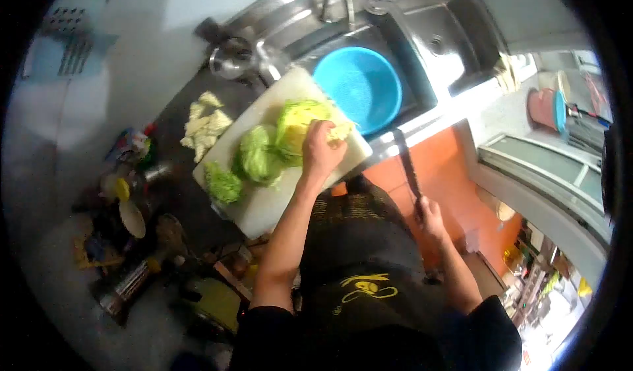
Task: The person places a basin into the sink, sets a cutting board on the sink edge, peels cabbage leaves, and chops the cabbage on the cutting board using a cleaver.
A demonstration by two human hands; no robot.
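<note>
A white cutting board [254,216] lies tilted across the dark counter beside the sink. On it are a leafy yellow-green cabbage piece [293,124], a paler green cabbage piece [258,153] and a small heap of green shreds [222,183]. My left hand [323,148] has its fingers curled on the right side of the yellow-green piece. To the right, away from the board, my right hand [430,218] is closed round the handle of a long dark knife [406,161], whose blade points toward the sink. Pale leaf pieces [206,126] lie left of the board.
A blue basin [359,87] stands in the sink [455,35], right behind the board. A faucet [339,2] rises at the sink's back edge. Glass jars [232,58] stand behind the board at left. Cluttered kitchen items and a metal cylinder [125,285] are at lower left.
</note>
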